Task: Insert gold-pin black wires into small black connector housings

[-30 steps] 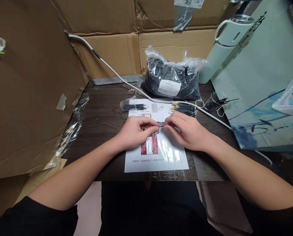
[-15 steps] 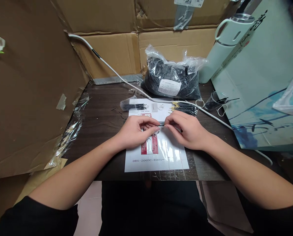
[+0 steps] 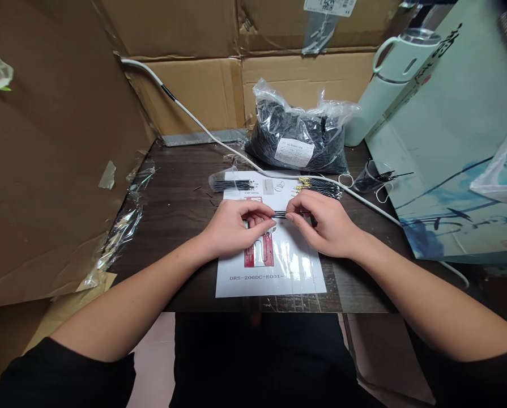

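Observation:
Several thin black wires (image 3: 280, 215) run level between my two hands, over a printed sheet (image 3: 274, 284). My left hand (image 3: 240, 226) pinches their left end between thumb and fingertips. On the other side, my right hand (image 3: 325, 224) grips them the same way, its thumb and forefinger pressed together. Most of the wires' length is hidden by the fingers. Beyond my left hand, a bundle of black pieces (image 3: 236, 185) lies partly in a clear plastic cup (image 3: 219, 180). Behind my right hand lies a bundle of black wires with gold-coloured tips (image 3: 319, 187).
A clear bag full of black pieces (image 3: 299, 133) stands at the back. A white cable (image 3: 197, 122) crosses the table. To the right are a cup of black wires (image 3: 367, 177), a pale green bottle (image 3: 380, 93) and a large printed bag (image 3: 461, 158). Cardboard (image 3: 53, 153) walls the left.
My right hand's fingers have shifted slightly along the wires, and a little more of them shows between the hands. My left hand stays almost still.

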Available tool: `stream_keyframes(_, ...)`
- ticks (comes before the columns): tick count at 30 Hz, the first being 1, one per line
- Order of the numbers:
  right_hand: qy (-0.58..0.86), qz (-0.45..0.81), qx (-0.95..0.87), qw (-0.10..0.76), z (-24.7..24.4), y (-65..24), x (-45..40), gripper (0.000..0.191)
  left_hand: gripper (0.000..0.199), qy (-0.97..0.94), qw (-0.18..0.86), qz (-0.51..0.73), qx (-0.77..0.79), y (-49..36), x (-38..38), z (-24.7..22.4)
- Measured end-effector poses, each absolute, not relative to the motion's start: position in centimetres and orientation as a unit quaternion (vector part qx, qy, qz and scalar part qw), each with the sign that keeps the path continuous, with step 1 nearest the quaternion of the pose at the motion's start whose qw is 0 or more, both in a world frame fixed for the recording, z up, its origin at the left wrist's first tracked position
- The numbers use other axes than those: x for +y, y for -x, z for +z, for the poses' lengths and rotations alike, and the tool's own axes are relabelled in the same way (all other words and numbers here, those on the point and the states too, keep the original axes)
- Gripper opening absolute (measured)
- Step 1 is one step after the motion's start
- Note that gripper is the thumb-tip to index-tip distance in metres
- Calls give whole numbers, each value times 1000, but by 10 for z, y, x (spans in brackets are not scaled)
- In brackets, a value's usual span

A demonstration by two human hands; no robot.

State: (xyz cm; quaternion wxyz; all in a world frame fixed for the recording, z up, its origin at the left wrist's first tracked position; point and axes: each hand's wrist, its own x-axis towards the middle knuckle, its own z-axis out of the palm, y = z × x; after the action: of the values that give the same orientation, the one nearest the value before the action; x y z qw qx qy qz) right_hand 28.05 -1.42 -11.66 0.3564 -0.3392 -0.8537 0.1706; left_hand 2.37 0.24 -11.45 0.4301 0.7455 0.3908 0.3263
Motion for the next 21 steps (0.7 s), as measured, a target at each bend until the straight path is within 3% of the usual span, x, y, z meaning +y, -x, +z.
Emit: stream_keyframes(21, 346, 172, -856, 344, -116, -280, -16, 9, 8, -792, 337, 344, 376, -23, 1, -111)
